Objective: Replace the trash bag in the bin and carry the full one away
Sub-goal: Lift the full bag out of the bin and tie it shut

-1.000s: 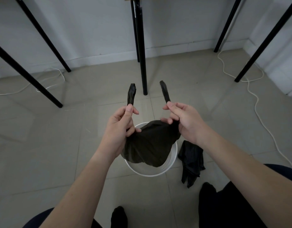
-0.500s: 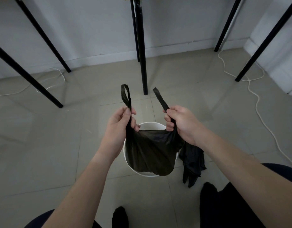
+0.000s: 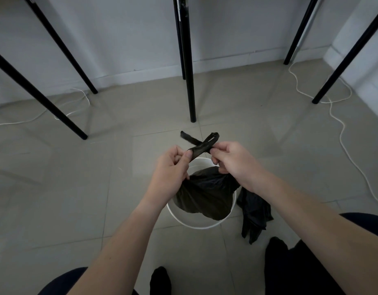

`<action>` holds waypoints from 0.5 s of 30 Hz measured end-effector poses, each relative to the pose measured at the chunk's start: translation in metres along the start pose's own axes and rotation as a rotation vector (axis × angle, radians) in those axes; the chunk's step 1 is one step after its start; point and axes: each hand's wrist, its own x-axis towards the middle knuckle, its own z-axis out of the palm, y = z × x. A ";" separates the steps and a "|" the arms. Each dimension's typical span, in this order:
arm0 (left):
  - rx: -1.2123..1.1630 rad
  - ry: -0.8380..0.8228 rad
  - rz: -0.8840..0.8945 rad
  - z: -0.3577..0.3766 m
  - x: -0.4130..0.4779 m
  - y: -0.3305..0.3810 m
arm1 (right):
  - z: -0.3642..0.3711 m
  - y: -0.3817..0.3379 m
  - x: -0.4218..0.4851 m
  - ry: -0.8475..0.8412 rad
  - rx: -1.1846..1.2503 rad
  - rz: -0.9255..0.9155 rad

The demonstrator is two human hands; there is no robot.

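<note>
A full black trash bag (image 3: 205, 196) hangs over a round white bin (image 3: 196, 224) on the tiled floor. Its two strap handles (image 3: 199, 142) are crossed over each other above the bag. My left hand (image 3: 173, 169) pinches one handle between thumb and finger. My right hand (image 3: 232, 160) grips the other handle close beside it. A second black bag (image 3: 255, 213) lies crumpled on the floor just right of the bin.
Black table legs (image 3: 189, 67) stand ahead, with more at the left and right. White cables (image 3: 343, 128) trail over the floor at the right and far left. My dark shoes and trouser legs (image 3: 275, 250) sit near the bottom edge.
My hands have come together and the two handles, held apart and upright before, now cross each other above the bag. The bag stays over the bin.
</note>
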 end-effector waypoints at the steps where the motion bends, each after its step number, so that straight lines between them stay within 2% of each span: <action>1: 0.010 0.001 -0.006 0.001 0.000 -0.001 | 0.001 -0.001 -0.001 -0.032 0.015 0.006; 6: 0.024 -0.005 -0.034 0.006 0.001 -0.006 | 0.007 -0.007 -0.010 -0.173 0.015 -0.028; 9: 0.043 -0.033 -0.029 0.006 0.001 -0.006 | 0.006 0.001 -0.003 -0.041 0.051 -0.040; 11: 0.047 -0.065 -0.033 0.005 0.002 -0.006 | 0.004 0.004 0.002 0.027 0.158 -0.003; 15: 0.081 -0.153 -0.036 -0.001 0.000 0.000 | -0.002 -0.007 0.001 -0.038 0.487 0.047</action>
